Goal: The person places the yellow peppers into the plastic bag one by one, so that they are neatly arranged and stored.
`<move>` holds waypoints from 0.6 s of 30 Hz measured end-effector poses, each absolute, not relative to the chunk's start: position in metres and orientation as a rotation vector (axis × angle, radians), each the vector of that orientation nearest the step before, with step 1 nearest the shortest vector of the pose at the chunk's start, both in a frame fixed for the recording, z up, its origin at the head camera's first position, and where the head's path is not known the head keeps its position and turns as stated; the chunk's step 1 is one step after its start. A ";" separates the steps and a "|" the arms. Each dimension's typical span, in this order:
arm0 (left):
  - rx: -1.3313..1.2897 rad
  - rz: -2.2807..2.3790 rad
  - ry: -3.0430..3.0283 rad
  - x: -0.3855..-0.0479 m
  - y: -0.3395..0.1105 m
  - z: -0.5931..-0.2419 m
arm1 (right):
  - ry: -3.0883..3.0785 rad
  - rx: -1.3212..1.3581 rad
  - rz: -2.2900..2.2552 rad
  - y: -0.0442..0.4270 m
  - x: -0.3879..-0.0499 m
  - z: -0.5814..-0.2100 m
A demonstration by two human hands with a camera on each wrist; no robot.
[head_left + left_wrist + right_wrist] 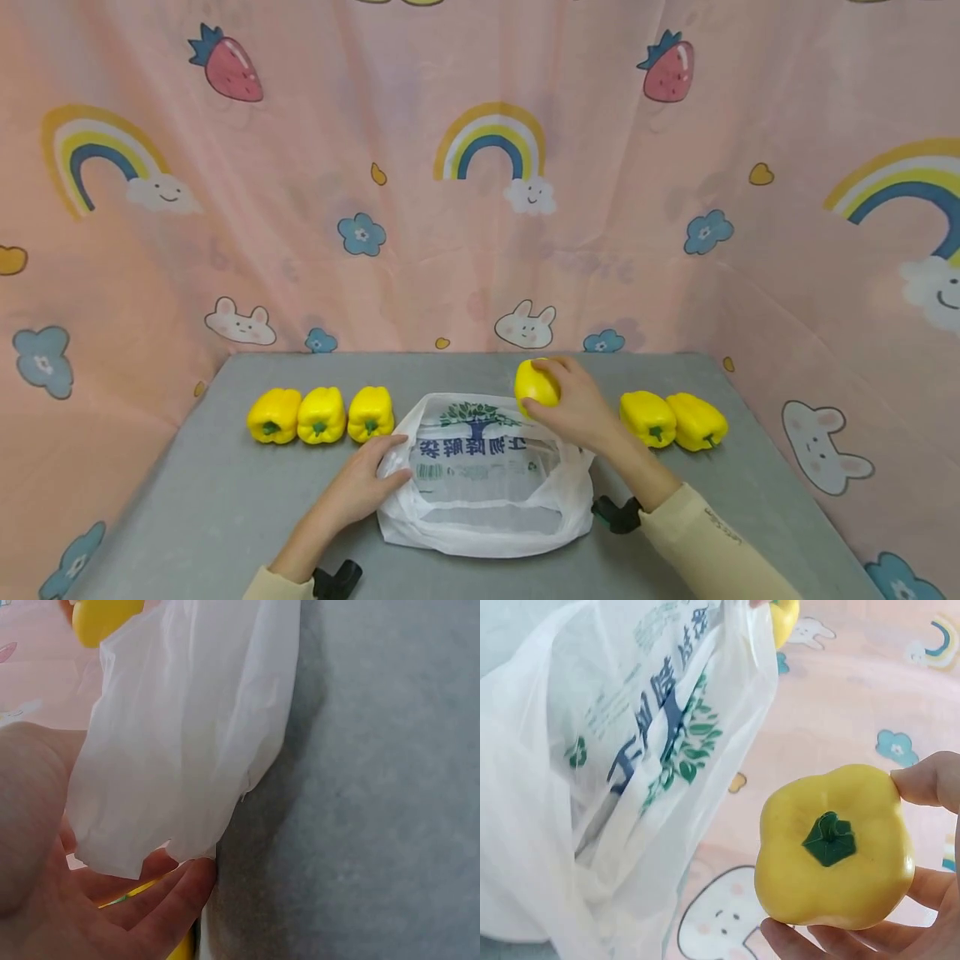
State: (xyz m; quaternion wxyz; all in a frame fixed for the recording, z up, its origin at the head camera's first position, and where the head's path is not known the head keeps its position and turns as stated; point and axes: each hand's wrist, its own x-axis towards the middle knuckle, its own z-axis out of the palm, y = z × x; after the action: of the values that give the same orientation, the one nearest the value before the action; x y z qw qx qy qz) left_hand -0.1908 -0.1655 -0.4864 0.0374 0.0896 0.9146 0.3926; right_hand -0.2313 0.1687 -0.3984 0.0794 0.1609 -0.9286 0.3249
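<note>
A yellow bell pepper (534, 385) with a green stem is held by my right hand (573, 407), thumb on one side and fingers on the other. It is above the far right rim of a white plastic bag (487, 533), apart from it. The bag lies on the table with its mouth spread, green and blue print showing inside. My left hand (367, 479) holds the bag's left rim between thumb and fingers. In the right wrist view, the held pepper (832, 847) turns its stem toward the camera. Bag film (180, 735) hides part of the left fingers in the left wrist view.
Three yellow bell peppers (322, 415) stand in a row left of the bag. Two more peppers (648, 419) sit to its right, touching each other. The grey table (202, 517) ends at a pink printed curtain (420, 292) behind and at both sides.
</note>
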 end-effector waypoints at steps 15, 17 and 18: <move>0.288 1.194 2.824 -0.188 -0.164 -0.487 | -2.813 0.510 1.068 0.115 -0.238 -0.418; 0.290 1.193 2.834 -0.189 -0.164 -0.487 | -2.807 0.529 1.084 0.108 -0.239 -0.420; 0.287 1.193 2.837 -0.189 -0.164 -0.487 | -2.809 0.537 1.093 0.106 -0.239 -0.421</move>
State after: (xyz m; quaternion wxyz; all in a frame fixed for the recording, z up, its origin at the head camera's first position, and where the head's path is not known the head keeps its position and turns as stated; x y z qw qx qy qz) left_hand -0.1895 -0.1635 -0.4871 0.0252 0.0928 0.9176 0.3858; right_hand -0.2389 0.1055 -0.4212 0.0399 0.1752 -0.9168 0.3567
